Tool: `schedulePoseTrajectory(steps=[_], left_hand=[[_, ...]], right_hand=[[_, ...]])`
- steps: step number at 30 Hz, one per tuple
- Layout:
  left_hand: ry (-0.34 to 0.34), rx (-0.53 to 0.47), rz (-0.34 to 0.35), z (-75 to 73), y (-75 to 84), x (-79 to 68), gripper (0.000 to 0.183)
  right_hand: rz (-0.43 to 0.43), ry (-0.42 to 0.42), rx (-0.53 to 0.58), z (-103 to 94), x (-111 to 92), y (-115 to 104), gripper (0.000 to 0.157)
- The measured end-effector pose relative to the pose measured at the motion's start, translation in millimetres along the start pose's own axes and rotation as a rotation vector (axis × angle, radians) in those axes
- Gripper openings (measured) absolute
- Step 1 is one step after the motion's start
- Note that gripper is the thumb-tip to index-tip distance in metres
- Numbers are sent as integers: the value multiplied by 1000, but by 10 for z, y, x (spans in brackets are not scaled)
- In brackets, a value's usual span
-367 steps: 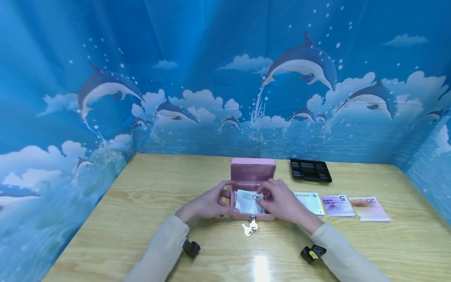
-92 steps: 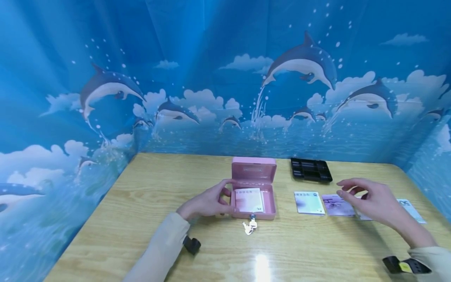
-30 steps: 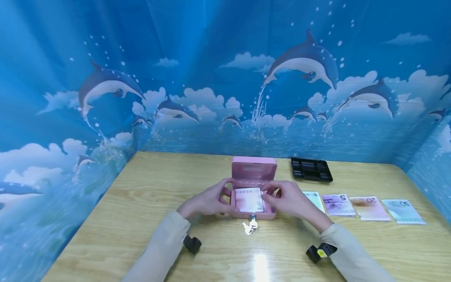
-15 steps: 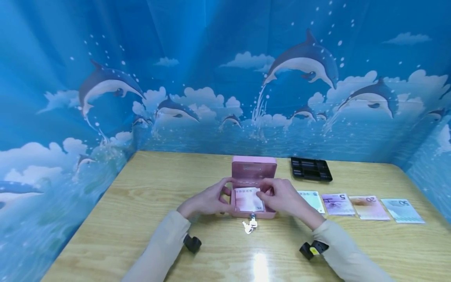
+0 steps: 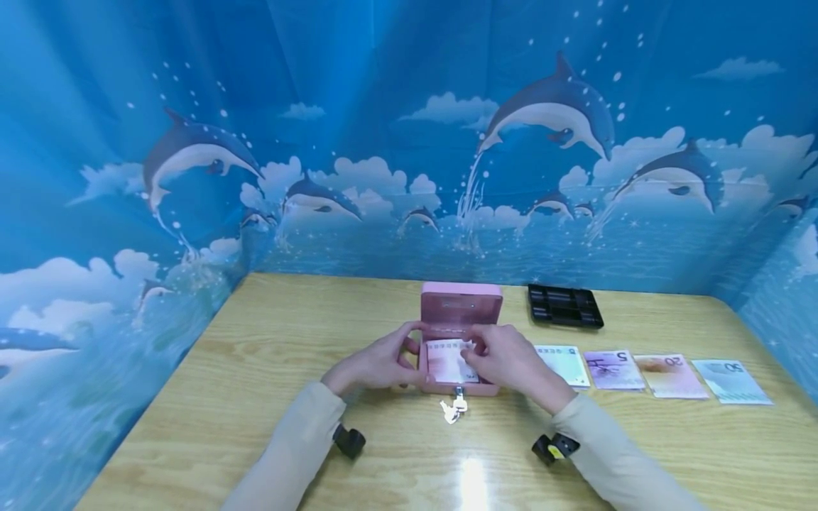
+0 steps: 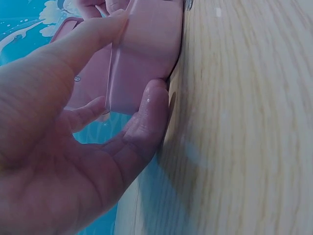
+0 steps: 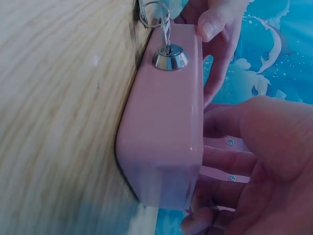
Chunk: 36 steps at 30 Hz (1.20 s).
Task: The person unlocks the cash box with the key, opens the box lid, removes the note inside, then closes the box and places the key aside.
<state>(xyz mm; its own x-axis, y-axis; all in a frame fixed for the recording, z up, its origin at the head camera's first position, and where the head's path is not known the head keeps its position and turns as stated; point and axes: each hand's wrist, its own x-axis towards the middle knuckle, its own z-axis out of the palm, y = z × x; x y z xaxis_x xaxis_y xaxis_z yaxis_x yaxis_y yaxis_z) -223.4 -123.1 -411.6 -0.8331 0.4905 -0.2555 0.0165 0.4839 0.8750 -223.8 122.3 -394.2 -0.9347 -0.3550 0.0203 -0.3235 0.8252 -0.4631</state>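
Observation:
An open pink cash box [image 5: 461, 389] stands mid-table with its lid [image 5: 441, 310] raised at the back. My left hand [image 5: 382, 360] grips the box's left end, thumb at the front and fingers toward the back, as the left wrist view also shows. Inside, a stack of pinkish banknotes [image 5: 444, 365] fills the left part. My right hand [image 5: 505, 360] reaches in over the right side and pinches the upper right of the top banknote; the right wrist view hides its fingertips behind the front wall. Keys [image 5: 453, 409] hang from the lock [image 7: 169, 58] on that wall.
Right of the box, a row of banknotes lies on the table: a pale green one [image 5: 565, 365], a purple 5 [image 5: 615, 370], a pinkish 20 [image 5: 671, 377] and a bluish 50 [image 5: 733, 383]. A black compartment tray [image 5: 565, 306] sits behind them. A dolphin-print curtain [image 5: 409, 142] closes the back.
The 50 banknote went from the box to the right end of the row. My right hand then returned to the box and moved left over the pinkish notes. My left hand stays put.

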Motion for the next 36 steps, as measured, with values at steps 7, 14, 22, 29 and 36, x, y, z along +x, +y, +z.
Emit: schedulePoseTrajectory(steps=[7, 14, 22, 29, 36], left_hand=[[-2, -6, -6, -2, 3, -1, 92], [-12, -28, 2, 1, 5, -1, 90], [-5, -11, -11, 1, 13, 3, 89], [-12, -11, 4, 0, -3, 9, 89], [-20, -15, 20, -7, -20, 13, 88]], right_hand=[[26, -25, 37, 3, 1, -49, 23], [62, -59, 135, 25, 5, -59, 27], [129, -4, 269, 24, -16, -34, 31], [163, 14, 323, 17, -20, -21, 34], [215, -1, 400, 18, 3, -26, 37]])
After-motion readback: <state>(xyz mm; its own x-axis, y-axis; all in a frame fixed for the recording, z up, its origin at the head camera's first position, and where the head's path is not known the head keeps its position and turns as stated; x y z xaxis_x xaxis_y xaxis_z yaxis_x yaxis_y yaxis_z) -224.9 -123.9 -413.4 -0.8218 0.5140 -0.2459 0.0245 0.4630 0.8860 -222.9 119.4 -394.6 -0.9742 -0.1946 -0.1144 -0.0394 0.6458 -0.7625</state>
